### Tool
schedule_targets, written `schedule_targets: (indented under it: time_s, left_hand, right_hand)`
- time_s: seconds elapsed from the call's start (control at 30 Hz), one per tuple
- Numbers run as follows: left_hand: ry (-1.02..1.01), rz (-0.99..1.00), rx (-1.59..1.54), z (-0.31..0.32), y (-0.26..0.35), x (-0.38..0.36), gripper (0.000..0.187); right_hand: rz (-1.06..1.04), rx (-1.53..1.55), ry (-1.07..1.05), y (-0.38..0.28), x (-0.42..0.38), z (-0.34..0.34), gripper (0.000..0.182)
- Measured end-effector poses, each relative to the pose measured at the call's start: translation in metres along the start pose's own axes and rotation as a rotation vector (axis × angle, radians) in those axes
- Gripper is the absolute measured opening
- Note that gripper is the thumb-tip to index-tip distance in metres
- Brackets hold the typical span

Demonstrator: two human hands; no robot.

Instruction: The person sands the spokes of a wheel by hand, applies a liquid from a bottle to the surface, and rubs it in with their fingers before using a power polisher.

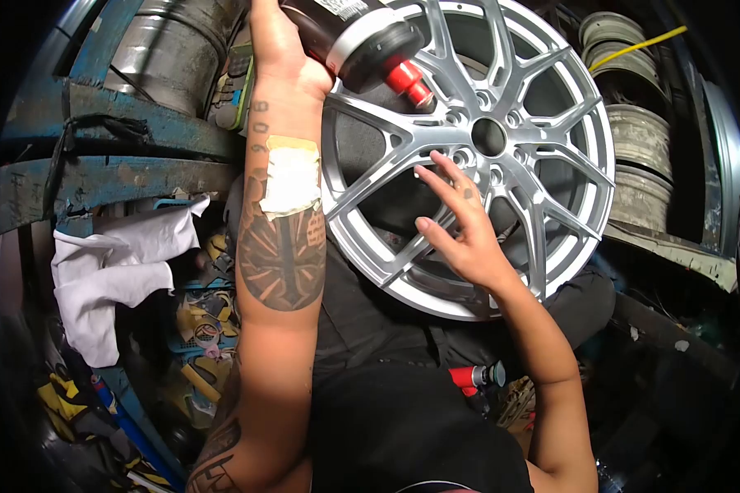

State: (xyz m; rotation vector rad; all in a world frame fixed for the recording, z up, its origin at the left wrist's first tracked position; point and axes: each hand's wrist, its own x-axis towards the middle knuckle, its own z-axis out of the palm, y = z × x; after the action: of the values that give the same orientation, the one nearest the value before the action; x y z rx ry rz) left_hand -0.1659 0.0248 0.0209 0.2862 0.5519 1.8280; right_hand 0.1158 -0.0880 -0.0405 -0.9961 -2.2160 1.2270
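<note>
- Left hand (281, 51) gripping a dark red-nozzled bottle (368, 37), tipping it toward the silver multi-spoke alloy wheel (551, 156).
- Right hand (460, 226) resting spread-fingered on the spokes, holding nothing.
- Step looking like product application; next calling for steady aim.

A wheel or tyre workshop. A bare silver alloy wheel (477, 156) fills the middle, and more worn rims (637, 123) are stacked on a rack at the right. Scuffed blue steel framing (99, 148) stands at the left, with a white rag (115, 271) and cluttered tools (205, 329) below it.
</note>
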Motion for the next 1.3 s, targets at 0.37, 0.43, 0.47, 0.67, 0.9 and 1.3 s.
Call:
schedule_targets:
  time_s: [0.37, 0.43, 0.47, 0.67, 0.9, 1.3]
  left_hand:
    - [0.005, 0.032, -0.096, -0.010, 0.017, 0.013, 0.042]
    - [-0.009, 0.060, -0.086, -0.010, 0.019, 0.013, 0.041]
    - [-0.017, 0.074, -0.079, -0.010, 0.020, 0.013, 0.041]
    - [0.016, 0.103, -0.070, -0.015, 0.021, 0.011, 0.040]
    - [0.016, 0.079, -0.027, -0.012, 0.016, 0.007, 0.042]
    - [0.114, 0.144, 0.054, -0.012, 0.009, -0.003, 0.047]
  right_hand:
    - [-0.043, -0.562, 0.002, -0.002, 0.030, 0.025, 0.050]
    - [-0.103, -0.702, -0.006, -0.003, 0.034, 0.024, 0.048]
    - [-0.124, -0.759, 0.006, -0.002, 0.036, 0.024, 0.047]
    - [-0.081, -0.749, 0.049, 0.002, 0.040, 0.016, 0.048]
    - [-0.040, -0.677, -0.034, -0.002, 0.023, 0.027, 0.049]
    - [-0.067, -0.649, -0.067, -0.007, 0.020, 0.036, 0.050]
